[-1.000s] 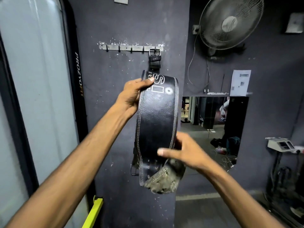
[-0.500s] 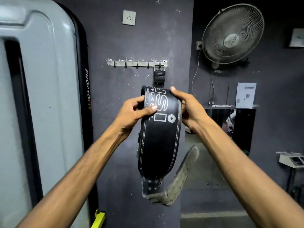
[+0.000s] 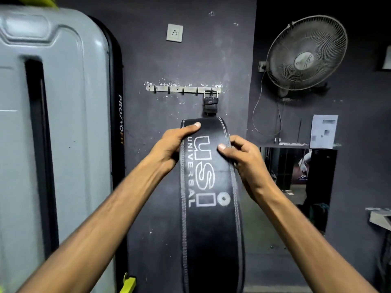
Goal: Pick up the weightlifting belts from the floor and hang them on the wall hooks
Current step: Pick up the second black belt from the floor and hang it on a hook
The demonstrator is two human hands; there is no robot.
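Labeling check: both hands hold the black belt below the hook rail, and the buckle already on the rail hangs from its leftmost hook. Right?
Not quite. The head view shows the buckle on the hook rail's rightmost hook, not the leftmost. The rest holds: left hand and right hand both hold the black belt below the rail.

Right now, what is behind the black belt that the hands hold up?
Behind the black belt is the dark wall. Above it, a buckle strap hangs from the hook rail. The strap's lower part is covered.
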